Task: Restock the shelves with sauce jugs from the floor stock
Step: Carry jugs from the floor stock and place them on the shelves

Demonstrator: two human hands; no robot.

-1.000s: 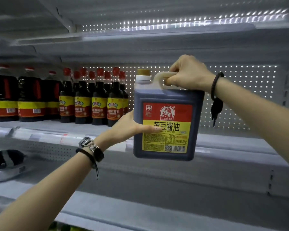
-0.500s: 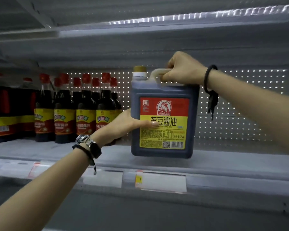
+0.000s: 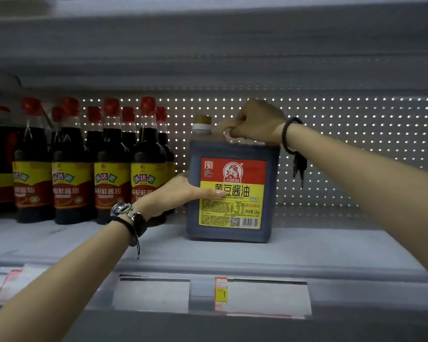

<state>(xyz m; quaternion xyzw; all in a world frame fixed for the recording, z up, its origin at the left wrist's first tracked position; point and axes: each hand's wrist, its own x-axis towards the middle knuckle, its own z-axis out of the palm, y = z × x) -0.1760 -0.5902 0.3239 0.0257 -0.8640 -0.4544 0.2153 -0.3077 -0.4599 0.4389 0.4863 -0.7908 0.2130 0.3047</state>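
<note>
Dark rectangular plastic sauce jug (image 3: 235,213) with a red-and-yellow label is upright on the grey metal shelf (image 3: 331,250), label facing you, base looks flat on the deck. Your right hand (image 3: 257,122) is on top: fingers curled tight round the pale moulded handle (image 3: 221,125), fully closed on it, knuckles up, just right of the tan screw cap (image 3: 202,120). Your left hand (image 3: 181,193) is clamped on the jug's left side: thumb laid nearly straight across the yellow part of the label, palm against the left edge, the other fingers gone round the side and hidden, so can't tell how far they wrap. Both hands are in contact with the jug. It sits just right of the row of dark red-capped sauce bottles (image 3: 111,169), with your left hand between them. To the right of the jug the shelf runs bare to the white perforated back panel (image 3: 356,144). You have a silver watch (image 3: 124,209) on the left wrist and a black cord bracelet (image 3: 288,137) on the right. Price tags (image 3: 262,296) are on the shelf's front rail below the jug, print too blurred to read.
</note>
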